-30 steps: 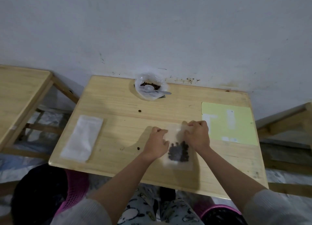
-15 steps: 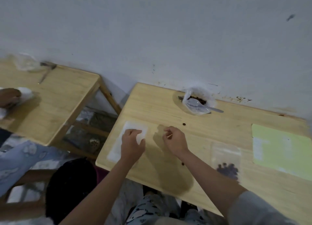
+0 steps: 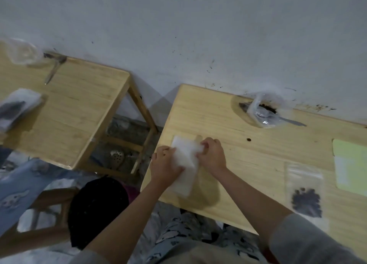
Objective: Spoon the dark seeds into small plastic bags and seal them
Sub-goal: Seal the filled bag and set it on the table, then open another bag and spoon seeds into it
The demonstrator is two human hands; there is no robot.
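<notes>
Both hands on stack of empty white plastic bags [image 3: 185,164] at near-left corner of light wooden table [image 3: 248,156]. Left hand [image 3: 164,164] lies over stack's left edge, fingers curled. Right hand [image 3: 213,154] pinches stack's upper right edge. Filled clear bag of dark seeds [image 3: 305,194] lies flat, well right of stack. Open crumpled seed bag with metal spoon [image 3: 266,113] far-right of stack, near wall.
</notes>
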